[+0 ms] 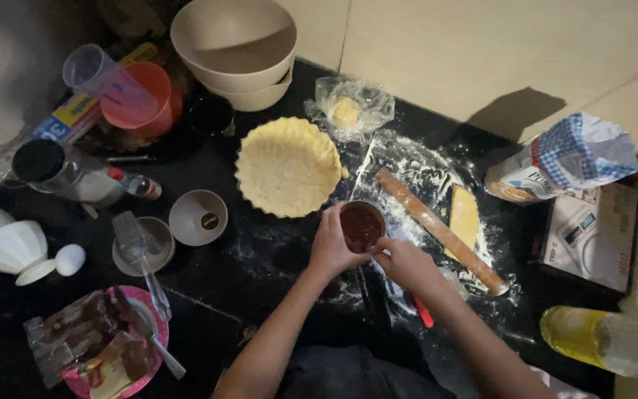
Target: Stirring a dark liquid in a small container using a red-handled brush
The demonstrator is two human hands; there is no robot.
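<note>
Two hands [367, 251] grip small round cup [362, 224], dark brown filling inside.

both bare forearms reach up from the bottom edge and converge at the centre, the left hand [331, 247] curled with fingers wrapped inward, the right hand [402, 260] just beside it, fingertips pinched together, wrists nearly touching.
</note>
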